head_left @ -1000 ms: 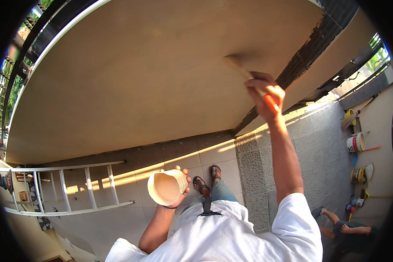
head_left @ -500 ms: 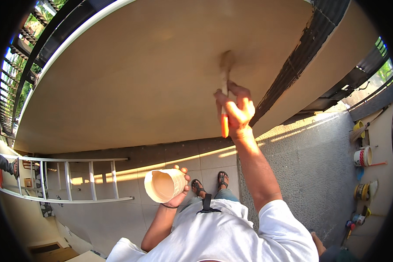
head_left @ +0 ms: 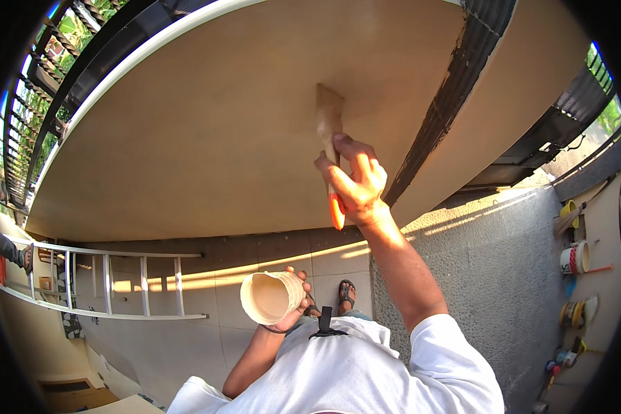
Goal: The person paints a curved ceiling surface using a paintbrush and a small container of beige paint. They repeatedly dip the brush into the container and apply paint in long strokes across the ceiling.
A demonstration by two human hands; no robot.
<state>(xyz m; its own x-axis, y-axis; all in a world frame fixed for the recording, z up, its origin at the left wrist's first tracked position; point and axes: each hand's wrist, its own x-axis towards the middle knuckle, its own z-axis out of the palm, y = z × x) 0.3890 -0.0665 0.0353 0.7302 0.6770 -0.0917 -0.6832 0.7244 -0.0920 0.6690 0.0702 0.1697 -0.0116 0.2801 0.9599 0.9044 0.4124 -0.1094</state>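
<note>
With fingers wrapped round its handle, my right hand (head_left: 361, 178) grips a paintbrush (head_left: 329, 114). The bristles lie against a broad beige panel (head_left: 207, 138), and the orange handle end sticks out below my palm. Lower down, in front of my body, my left hand (head_left: 298, 310) is closed around the side of a cream plastic cup (head_left: 272, 298). Its mouth tilts up and away from me, showing pale paint-like contents inside. A dark, rough-edged strip (head_left: 448, 90) crosses the panel to the right of the brush.
An aluminium ladder (head_left: 107, 283) is at the left, with another person's foot (head_left: 24, 257) on it. Along the right wall are a broom (head_left: 569, 219), a white-and-red bucket (head_left: 575, 257) and several paint containers. A black metal railing (head_left: 38, 90) runs along the far left.
My right hand and the brush have moved left across the panel, and the bristles now show broad side on. The cup in my left hand has shifted slightly right.
</note>
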